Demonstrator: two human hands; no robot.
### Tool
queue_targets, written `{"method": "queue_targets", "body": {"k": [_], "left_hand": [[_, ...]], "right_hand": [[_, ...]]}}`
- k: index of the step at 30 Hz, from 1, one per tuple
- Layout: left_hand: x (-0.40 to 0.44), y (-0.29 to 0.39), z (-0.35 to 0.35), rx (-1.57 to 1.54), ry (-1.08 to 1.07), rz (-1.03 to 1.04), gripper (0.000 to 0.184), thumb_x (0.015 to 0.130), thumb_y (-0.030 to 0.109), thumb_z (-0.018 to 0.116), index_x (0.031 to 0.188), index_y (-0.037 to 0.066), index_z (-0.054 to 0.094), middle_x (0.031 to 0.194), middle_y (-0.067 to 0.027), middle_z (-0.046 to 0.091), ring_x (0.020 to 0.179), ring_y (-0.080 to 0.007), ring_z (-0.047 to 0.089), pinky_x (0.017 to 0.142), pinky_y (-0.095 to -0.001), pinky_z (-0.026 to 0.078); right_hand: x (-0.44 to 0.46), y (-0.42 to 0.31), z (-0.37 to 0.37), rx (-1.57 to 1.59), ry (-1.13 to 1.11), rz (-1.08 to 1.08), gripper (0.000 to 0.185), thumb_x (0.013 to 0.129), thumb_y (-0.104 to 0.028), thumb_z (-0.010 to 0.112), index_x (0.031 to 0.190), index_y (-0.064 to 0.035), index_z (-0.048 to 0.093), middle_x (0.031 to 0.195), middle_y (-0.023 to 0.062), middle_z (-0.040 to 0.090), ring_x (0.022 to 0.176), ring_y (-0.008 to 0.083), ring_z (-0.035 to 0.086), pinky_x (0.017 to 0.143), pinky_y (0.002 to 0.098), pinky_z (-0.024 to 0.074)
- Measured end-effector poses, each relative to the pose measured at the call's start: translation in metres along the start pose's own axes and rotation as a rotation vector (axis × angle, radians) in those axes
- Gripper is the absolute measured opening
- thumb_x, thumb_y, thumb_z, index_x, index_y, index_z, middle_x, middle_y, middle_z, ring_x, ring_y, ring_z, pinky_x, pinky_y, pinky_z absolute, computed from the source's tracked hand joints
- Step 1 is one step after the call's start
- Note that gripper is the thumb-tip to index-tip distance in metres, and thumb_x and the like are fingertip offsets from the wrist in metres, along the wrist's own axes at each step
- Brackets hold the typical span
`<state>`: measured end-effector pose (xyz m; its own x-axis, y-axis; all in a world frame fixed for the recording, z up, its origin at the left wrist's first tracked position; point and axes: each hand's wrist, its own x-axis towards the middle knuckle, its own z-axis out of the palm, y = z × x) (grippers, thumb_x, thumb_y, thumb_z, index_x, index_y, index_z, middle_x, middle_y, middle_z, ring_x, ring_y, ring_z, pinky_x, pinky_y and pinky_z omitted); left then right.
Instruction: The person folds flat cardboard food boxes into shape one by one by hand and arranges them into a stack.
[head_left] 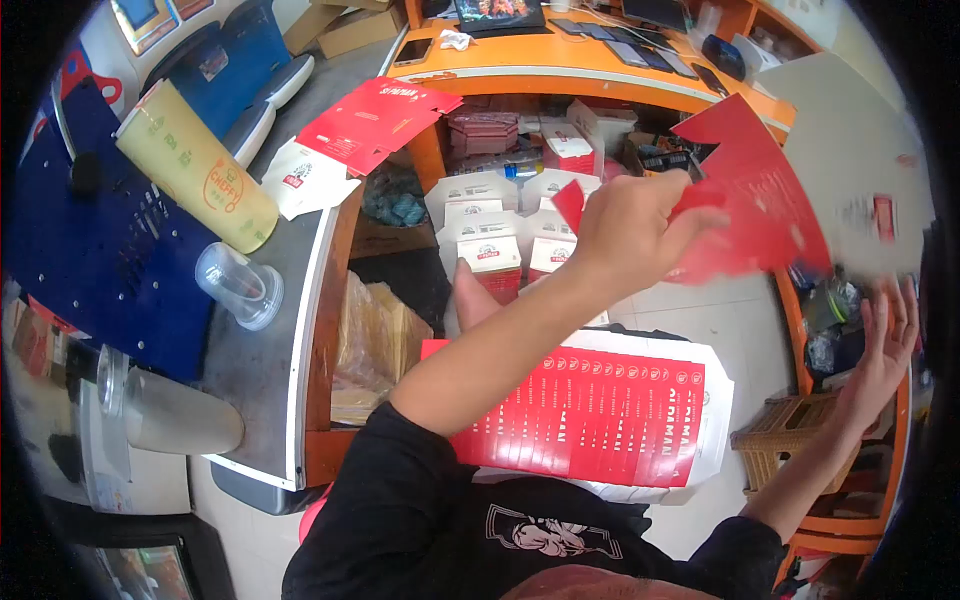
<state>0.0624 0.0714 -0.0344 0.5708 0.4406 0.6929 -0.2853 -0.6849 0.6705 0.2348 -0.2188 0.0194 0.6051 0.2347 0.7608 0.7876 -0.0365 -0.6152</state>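
My left hand (635, 230) reaches across to the right, its fingers closed on a flat red printed carton sheet (765, 205), blurred by motion. My right hand (885, 335) is raised at the far right with its fingers stretched out. Just above its fingertips is a white carton sheet (850, 150) with a small red label; whether they touch is unclear. Across my lap lies an overlapping row of red carton sheets (580, 415) with white lettering, on top of white sheets (712, 415).
Open boxes of red-and-white packs (490, 255) stand ahead on the floor. A grey side table (265, 370) at left carries a yellow cup (200, 165), a clear plastic cup (240, 287) and flat cartons (375, 120). Phones lie on the orange desk (500, 55). A wicker basket (790, 435) stands at right.
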Motion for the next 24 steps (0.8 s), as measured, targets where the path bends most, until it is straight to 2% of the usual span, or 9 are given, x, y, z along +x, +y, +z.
{"method": "queue_targets", "body": {"k": [3,4,7,8,13,17,18,21,24], "left_hand": [[-0.005,0.021,0.011,-0.002,0.187,0.082,0.043,0.085,0.040,0.078,0.073,0.004,0.058,0.064,-0.0173,0.059,0.058,-0.0391,0.059,0.053,-0.0455,0.044],[-0.011,0.023,0.013,0.052,0.087,0.090,0.037,0.088,0.033,0.079,0.095,-0.001,0.069,0.072,-0.0160,0.067,0.059,-0.0250,0.066,0.054,-0.0332,0.048],[-0.023,0.028,0.031,0.007,0.039,0.234,0.042,0.085,0.035,0.082,0.095,-0.003,0.067,0.072,-0.0162,0.066,0.061,-0.0260,0.068,0.055,-0.0332,0.050],[-0.028,0.026,0.033,-0.024,0.017,0.281,0.055,0.084,0.035,0.083,0.114,-0.006,0.061,0.089,-0.0200,0.068,0.071,-0.0289,0.070,0.056,-0.0342,0.051],[-0.032,0.016,0.040,0.050,0.278,0.447,0.086,0.086,0.036,0.078,0.146,-0.003,0.030,0.118,-0.0231,0.058,0.090,-0.0301,0.068,0.064,-0.0389,0.053],[-0.023,0.017,0.022,0.315,0.175,0.226,0.090,0.094,0.029,0.072,0.153,-0.008,0.017,0.125,-0.0315,0.056,0.108,-0.0378,0.065,0.091,-0.0422,0.052],[-0.022,0.017,0.022,0.177,0.200,0.189,0.076,0.099,0.029,0.065,0.153,-0.006,0.024,0.129,-0.0293,0.056,0.115,-0.0355,0.061,0.100,-0.0453,0.046],[-0.015,0.015,0.018,-0.125,0.049,-0.038,0.061,0.102,0.029,0.062,0.148,-0.003,0.038,0.129,-0.0225,0.060,0.110,-0.0273,0.064,0.096,-0.0403,0.050],[-0.009,0.019,0.008,-0.784,-0.170,-0.352,0.045,0.102,0.027,0.062,0.136,-0.001,0.052,0.118,-0.0163,0.060,0.107,-0.0216,0.062,0.093,-0.0357,0.050]], "right_hand": [[-0.026,0.013,0.032,-0.229,0.152,0.126,0.061,0.102,-0.025,0.061,0.153,-0.0046,0.035,0.152,0.0200,0.044,0.140,0.0274,0.046,0.115,0.0424,0.0383],[-0.036,0.003,0.048,-0.075,0.083,0.168,0.065,0.101,-0.028,0.062,0.154,-0.0055,0.033,0.153,0.0210,0.042,0.142,0.0285,0.043,0.115,0.0428,0.0373],[-0.048,0.014,0.078,0.526,-0.108,0.244,0.075,0.098,-0.031,0.068,0.156,-0.0043,0.028,0.153,0.0220,0.042,0.140,0.0299,0.045,0.115,0.0438,0.0375],[-0.047,0.020,0.083,0.631,-0.173,0.248,0.077,0.097,-0.031,0.069,0.155,-0.0037,0.028,0.152,0.0217,0.043,0.138,0.0294,0.047,0.114,0.0438,0.0380],[-0.045,0.018,0.089,1.023,-0.250,0.511,0.069,0.093,-0.023,0.074,0.147,0.0005,0.038,0.139,0.0171,0.057,0.127,0.0259,0.056,0.108,0.0414,0.0451],[-0.050,0.001,0.094,0.838,-0.125,0.545,0.050,0.093,-0.015,0.073,0.136,0.0018,0.051,0.126,0.0147,0.065,0.114,0.0219,0.064,0.099,0.0351,0.0508],[-0.052,-0.005,0.093,0.806,-0.137,0.506,0.046,0.094,-0.014,0.073,0.133,0.0019,0.054,0.124,0.0145,0.066,0.111,0.0207,0.065,0.098,0.0335,0.0515],[-0.059,-0.011,0.092,0.752,-0.174,0.388,0.038,0.093,-0.010,0.073,0.126,0.0025,0.059,0.118,0.0130,0.069,0.104,0.0175,0.066,0.094,0.0304,0.0518],[-0.058,-0.007,0.085,0.722,-0.181,0.350,0.037,0.093,-0.008,0.073,0.126,0.0026,0.060,0.117,0.0122,0.070,0.104,0.0167,0.066,0.094,0.0302,0.0517]]}}
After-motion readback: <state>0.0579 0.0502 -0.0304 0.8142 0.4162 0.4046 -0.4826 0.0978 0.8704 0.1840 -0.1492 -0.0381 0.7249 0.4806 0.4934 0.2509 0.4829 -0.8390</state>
